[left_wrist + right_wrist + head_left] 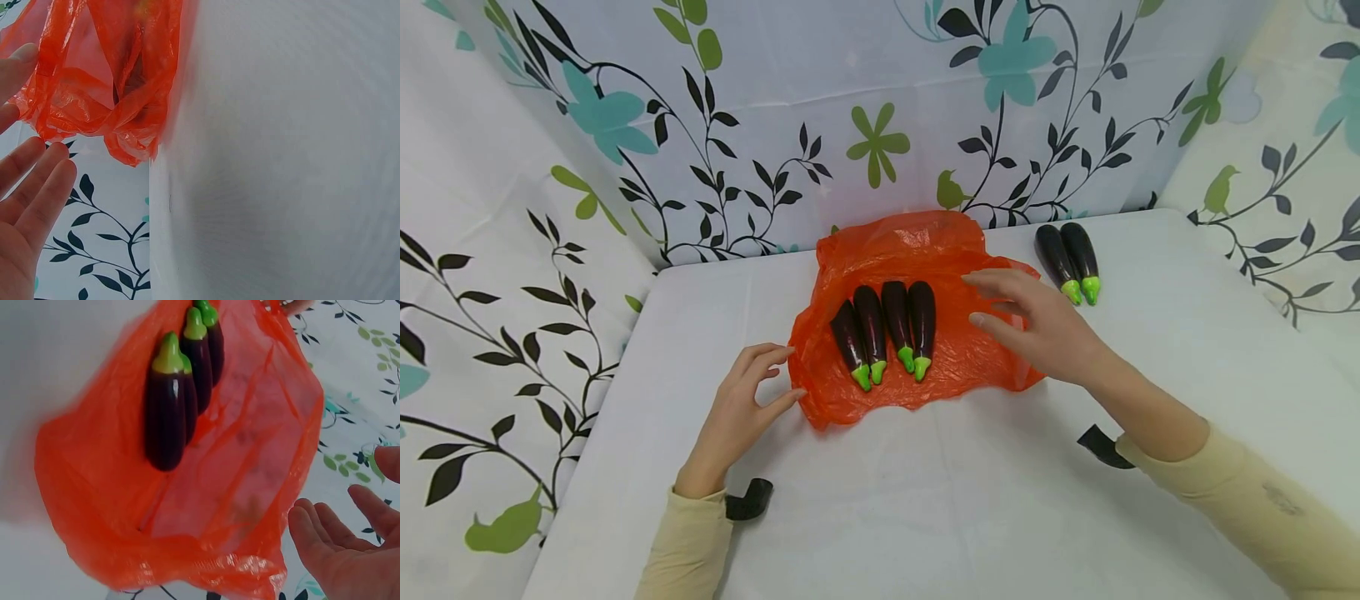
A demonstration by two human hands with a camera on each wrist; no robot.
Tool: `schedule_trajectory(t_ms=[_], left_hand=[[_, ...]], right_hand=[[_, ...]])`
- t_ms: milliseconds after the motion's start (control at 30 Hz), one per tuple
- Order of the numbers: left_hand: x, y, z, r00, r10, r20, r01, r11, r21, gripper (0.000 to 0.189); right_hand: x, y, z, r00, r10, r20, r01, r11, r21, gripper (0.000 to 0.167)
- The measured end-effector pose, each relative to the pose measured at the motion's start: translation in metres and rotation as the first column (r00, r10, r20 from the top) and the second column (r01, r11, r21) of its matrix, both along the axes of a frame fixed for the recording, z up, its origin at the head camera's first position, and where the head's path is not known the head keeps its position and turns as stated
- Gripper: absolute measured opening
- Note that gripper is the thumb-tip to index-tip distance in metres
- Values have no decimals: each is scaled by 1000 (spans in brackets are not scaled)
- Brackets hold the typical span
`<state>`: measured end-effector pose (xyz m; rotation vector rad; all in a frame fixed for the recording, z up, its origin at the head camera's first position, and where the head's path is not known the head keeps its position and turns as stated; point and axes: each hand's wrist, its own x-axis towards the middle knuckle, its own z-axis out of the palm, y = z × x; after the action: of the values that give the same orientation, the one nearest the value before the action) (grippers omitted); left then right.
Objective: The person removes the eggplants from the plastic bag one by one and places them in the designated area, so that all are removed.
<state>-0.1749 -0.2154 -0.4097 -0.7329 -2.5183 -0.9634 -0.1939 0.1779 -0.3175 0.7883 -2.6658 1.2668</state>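
An orange-red plastic bag [898, 240] lies spread on the white table. Several dark purple eggplants [870, 327] with bright green stems rest side by side on it, stems pointing toward me. At the bag's left edge is my left hand [733, 412], fingers apart and fingertips right at the crumpled plastic. My right hand [1051, 335] hovers over the bag's right side, fingers extended and thumb apart, holding nothing. From the right wrist view, the eggplants [165, 419] stand out against the thin plastic, with the right fingertips [301, 509] close beside the bag's edge.
Two more eggplants [1070, 257] lie together at the back right of the table [925, 508], beyond my right hand. A white curtain [820, 75] with leaf and flower prints hangs behind and along both sides. Black straps [748, 500] show at both wrists.
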Motion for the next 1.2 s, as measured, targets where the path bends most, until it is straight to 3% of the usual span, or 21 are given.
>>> schedule_trajectory(t_ms=[367,600,1200], left_hand=[[0,0,-1,1000,-3,-8,3,1000,0,59],[1,0,0,1000,-3,-7,3,1000,-7,59],[0,0,1,1000,-3,-2,3,1000,-15,59]], right_hand=[[-14,-23,-23,998,-6,58,2,997,77,50],[-23,-40,-37,994,-64,90,52,990,129,52],[-44,-60,-58,977,-131,171,90,969,229,56]])
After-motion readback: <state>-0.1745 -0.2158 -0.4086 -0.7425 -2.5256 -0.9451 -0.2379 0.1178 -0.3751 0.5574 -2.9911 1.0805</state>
